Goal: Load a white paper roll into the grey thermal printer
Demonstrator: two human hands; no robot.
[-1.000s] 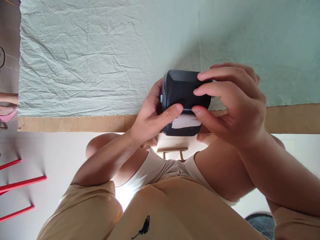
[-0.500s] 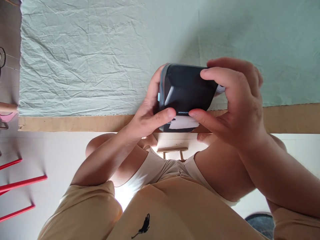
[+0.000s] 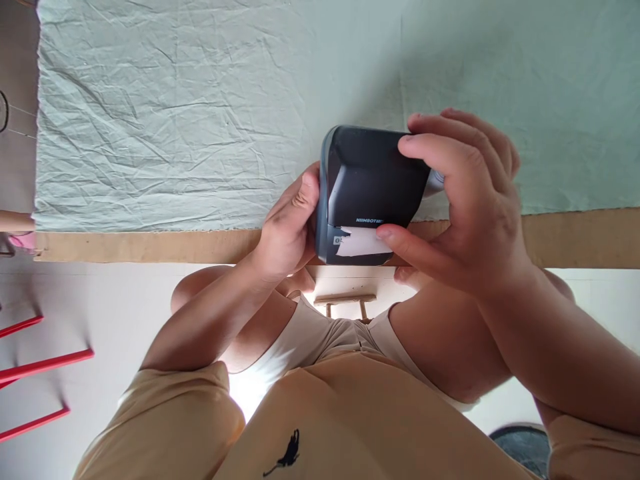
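A black NIIMBOT label printer (image 3: pixel 377 177) is held up over the near edge of the table. Across its lower front lies a white piece of label paper (image 3: pixel 361 243) with a ragged left edge. My left hand (image 3: pixel 291 223) grips the printer's left side, thumb along that side and the other fingers hidden behind or below. On the right, my right hand (image 3: pixel 467 193) clasps it, with fingertips at the upper right of the dark cover and the thumb near the paper's upper right corner. A greyish rounded part (image 3: pixel 434 181) shows behind the right fingers.
A wrinkled pale green cloth (image 3: pixel 165 120) covers the table, with a brown edge strip (image 3: pixel 140 247) along its near side. Red bars (image 3: pixel 47 363) stand at the lower left. A dark round object (image 3: pixel 523 448) sits on the floor at the lower right.
My left thumb has come off the printer's front and now rests along its left side. More of the white paper shows. My right hand has barely moved.
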